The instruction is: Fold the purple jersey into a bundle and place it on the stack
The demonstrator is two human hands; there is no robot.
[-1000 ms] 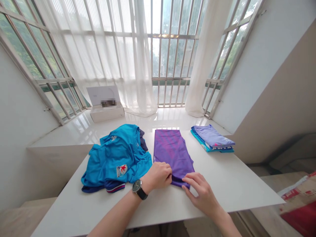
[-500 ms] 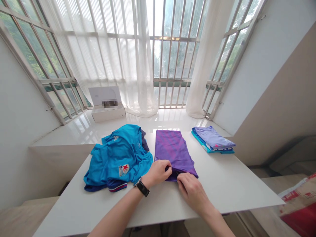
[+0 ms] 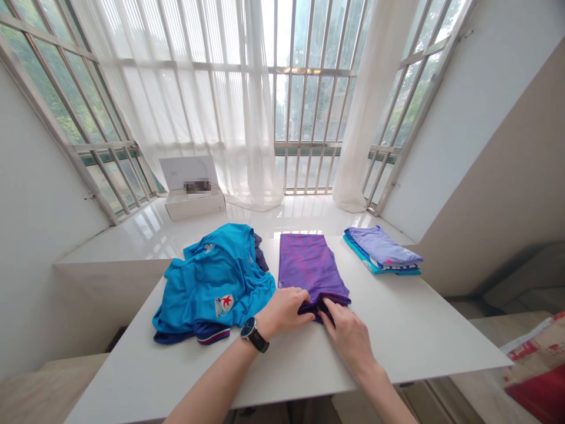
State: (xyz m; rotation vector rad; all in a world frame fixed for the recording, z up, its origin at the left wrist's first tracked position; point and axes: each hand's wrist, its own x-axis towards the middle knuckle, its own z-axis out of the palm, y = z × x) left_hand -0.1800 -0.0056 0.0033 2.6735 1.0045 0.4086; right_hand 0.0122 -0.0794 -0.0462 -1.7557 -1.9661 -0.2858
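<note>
A purple shirt [image 3: 309,265], folded into a narrow panel, lies flat on the white table [image 3: 388,330]. Its near edge is gathered up between my hands. My left hand [image 3: 289,309], with a dark watch on the wrist, grips the left part of that edge, thumb against fingers. Further right, my right hand [image 3: 346,327] pinches the same edge, where a dark fold shows. To the left of the purple shirt lies a loose heap of clothes, topped by a blue shirt [image 3: 198,288] with a red-and-white badge.
Folded clothes [image 3: 382,247] are stacked at the table's right rear, lavender on top. A white open box [image 3: 194,203] stands on the window sill [image 3: 132,235] behind. Curtains and barred windows rise beyond. A red-and-beige bag [image 3: 538,365] is at the far right.
The near edge of the purple shirt has been lifted and turned away from me, so the panel is shorter. Both hands have changed their hold along it.
</note>
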